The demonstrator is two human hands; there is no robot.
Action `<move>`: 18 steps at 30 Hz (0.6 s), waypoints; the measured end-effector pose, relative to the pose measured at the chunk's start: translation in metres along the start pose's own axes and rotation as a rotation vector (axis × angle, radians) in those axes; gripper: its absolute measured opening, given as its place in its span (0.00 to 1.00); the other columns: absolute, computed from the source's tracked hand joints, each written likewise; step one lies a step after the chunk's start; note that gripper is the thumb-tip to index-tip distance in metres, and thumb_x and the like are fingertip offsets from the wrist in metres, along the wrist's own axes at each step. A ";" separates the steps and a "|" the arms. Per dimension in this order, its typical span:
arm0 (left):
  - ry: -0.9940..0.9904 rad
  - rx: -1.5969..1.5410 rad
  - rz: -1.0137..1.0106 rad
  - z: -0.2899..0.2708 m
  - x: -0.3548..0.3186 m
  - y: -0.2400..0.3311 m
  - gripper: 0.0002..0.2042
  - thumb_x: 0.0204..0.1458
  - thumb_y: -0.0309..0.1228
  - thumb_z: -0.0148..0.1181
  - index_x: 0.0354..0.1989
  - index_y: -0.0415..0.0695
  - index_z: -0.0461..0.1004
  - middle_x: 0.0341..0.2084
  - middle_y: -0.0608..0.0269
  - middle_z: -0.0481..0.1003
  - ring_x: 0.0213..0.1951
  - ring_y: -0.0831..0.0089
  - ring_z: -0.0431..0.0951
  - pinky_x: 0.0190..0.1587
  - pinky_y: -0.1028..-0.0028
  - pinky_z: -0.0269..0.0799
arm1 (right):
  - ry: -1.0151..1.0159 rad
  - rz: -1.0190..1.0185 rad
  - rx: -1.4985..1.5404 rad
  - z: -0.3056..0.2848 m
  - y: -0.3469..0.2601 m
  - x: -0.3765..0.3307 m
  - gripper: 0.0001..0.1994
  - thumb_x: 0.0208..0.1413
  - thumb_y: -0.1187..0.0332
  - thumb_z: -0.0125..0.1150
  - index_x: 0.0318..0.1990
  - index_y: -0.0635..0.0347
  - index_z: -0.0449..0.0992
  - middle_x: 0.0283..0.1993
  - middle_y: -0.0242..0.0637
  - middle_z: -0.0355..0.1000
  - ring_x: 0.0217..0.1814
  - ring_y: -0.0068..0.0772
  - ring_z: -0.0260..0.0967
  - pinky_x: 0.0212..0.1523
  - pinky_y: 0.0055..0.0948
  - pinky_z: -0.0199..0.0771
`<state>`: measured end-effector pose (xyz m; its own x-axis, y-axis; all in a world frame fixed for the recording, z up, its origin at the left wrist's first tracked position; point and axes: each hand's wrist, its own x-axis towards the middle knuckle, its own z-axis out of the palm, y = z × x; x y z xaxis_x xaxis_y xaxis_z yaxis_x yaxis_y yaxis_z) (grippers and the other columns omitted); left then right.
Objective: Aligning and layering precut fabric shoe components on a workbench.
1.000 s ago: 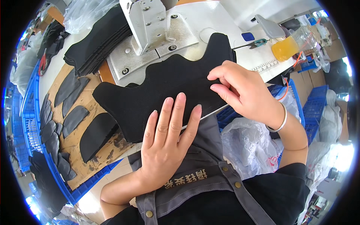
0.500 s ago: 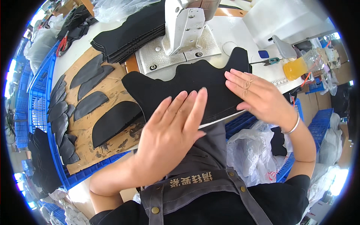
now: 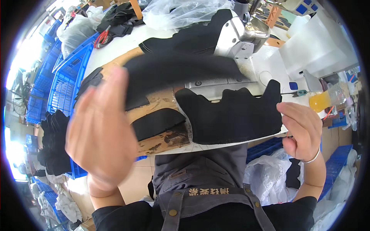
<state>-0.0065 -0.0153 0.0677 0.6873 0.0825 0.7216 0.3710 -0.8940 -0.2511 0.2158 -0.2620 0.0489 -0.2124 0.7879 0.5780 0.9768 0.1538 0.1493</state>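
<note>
A notched black fabric piece (image 3: 235, 117) lies flat on the white table, its scalloped edge toward the sewing machine (image 3: 241, 38). At its right edge rest the fingertips of my right hand (image 3: 302, 129), with the thumb held apart below them. My left hand (image 3: 102, 131), smeared by motion, is raised on the left and holds the end of a blurred black fabric panel (image 3: 173, 71). That panel hangs in the air across the far side of the table. Under it, a smaller curved black piece (image 3: 158, 123) sits on a stained brown board (image 3: 169, 142).
A stack of black cut pieces (image 3: 189, 38) lies beside the machine, with clear plastic (image 3: 177, 13) behind. Red-handled scissors (image 3: 102, 37) are far left, near blue crates (image 3: 67, 86). A bottle of yellow liquid (image 3: 322, 101) stands at right. Plastic bags (image 3: 266, 173) hang below the table.
My left hand has left the notched piece, moved left and lifted a black panel. The right hand has shifted from the piece's top to its right edge. The view has shifted too.
</note>
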 end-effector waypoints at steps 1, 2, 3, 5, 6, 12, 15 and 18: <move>0.009 0.062 -0.038 -0.001 0.004 -0.013 0.18 0.46 0.17 0.54 0.48 0.35 0.75 0.39 0.56 0.80 0.40 0.61 0.80 0.48 0.68 0.74 | -0.044 0.035 0.015 0.002 -0.002 -0.002 0.16 0.47 0.66 0.65 0.39 0.67 0.72 0.39 0.49 0.75 0.37 0.47 0.76 0.32 0.32 0.77; 0.084 0.101 -0.071 0.013 0.008 -0.022 0.18 0.45 0.17 0.55 0.47 0.38 0.76 0.39 0.55 0.79 0.40 0.61 0.80 0.47 0.67 0.74 | -0.023 0.034 0.010 0.008 -0.003 -0.004 0.15 0.41 0.71 0.66 0.38 0.66 0.73 0.38 0.45 0.75 0.37 0.45 0.76 0.33 0.33 0.77; 0.114 0.157 -0.075 0.030 0.018 -0.028 0.16 0.46 0.18 0.53 0.46 0.40 0.75 0.37 0.56 0.79 0.38 0.62 0.80 0.44 0.66 0.75 | -0.019 0.022 0.017 0.014 -0.004 -0.004 0.15 0.41 0.71 0.66 0.38 0.66 0.73 0.38 0.45 0.75 0.37 0.45 0.76 0.33 0.33 0.77; 0.135 0.191 0.002 0.070 0.039 -0.037 0.10 0.46 0.24 0.53 0.38 0.42 0.71 0.26 0.60 0.75 0.29 0.64 0.78 0.34 0.68 0.74 | -0.076 0.019 0.054 0.022 -0.008 -0.004 0.14 0.40 0.73 0.67 0.37 0.65 0.74 0.36 0.43 0.75 0.35 0.42 0.75 0.32 0.32 0.77; 0.198 0.207 0.064 0.092 0.048 -0.038 0.08 0.44 0.25 0.55 0.35 0.41 0.70 0.23 0.61 0.73 0.27 0.65 0.77 0.32 0.69 0.74 | -0.061 -0.010 0.079 0.028 -0.012 0.001 0.13 0.39 0.75 0.67 0.36 0.65 0.75 0.34 0.41 0.74 0.33 0.39 0.74 0.31 0.31 0.77; -0.037 -0.267 0.313 0.178 0.053 -0.009 0.14 0.57 0.37 0.53 0.45 0.42 0.70 0.33 0.59 0.78 0.35 0.60 0.79 0.40 0.65 0.75 | -0.112 -0.030 0.151 0.035 -0.030 0.013 0.13 0.38 0.74 0.67 0.34 0.65 0.75 0.32 0.39 0.73 0.33 0.36 0.74 0.29 0.29 0.76; -0.071 -0.466 0.145 0.159 0.047 -0.037 0.16 0.57 0.36 0.56 0.52 0.44 0.72 0.39 0.56 0.78 0.37 0.55 0.78 0.44 0.62 0.73 | -0.148 0.025 0.171 0.032 -0.027 0.001 0.13 0.36 0.75 0.67 0.34 0.64 0.75 0.32 0.39 0.74 0.32 0.36 0.74 0.29 0.30 0.75; -0.370 -0.428 0.088 0.148 0.017 -0.107 0.07 0.51 0.32 0.59 0.35 0.44 0.77 0.30 0.55 0.77 0.35 0.55 0.77 0.40 0.63 0.73 | -0.140 0.076 0.211 0.028 -0.026 -0.005 0.14 0.35 0.76 0.67 0.34 0.64 0.75 0.31 0.39 0.74 0.31 0.38 0.74 0.28 0.31 0.75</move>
<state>0.0579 0.1474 0.0116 0.9058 0.0798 0.4162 0.0696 -0.9968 0.0395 0.1917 -0.2527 0.0195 -0.1460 0.8746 0.4623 0.9774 0.1999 -0.0693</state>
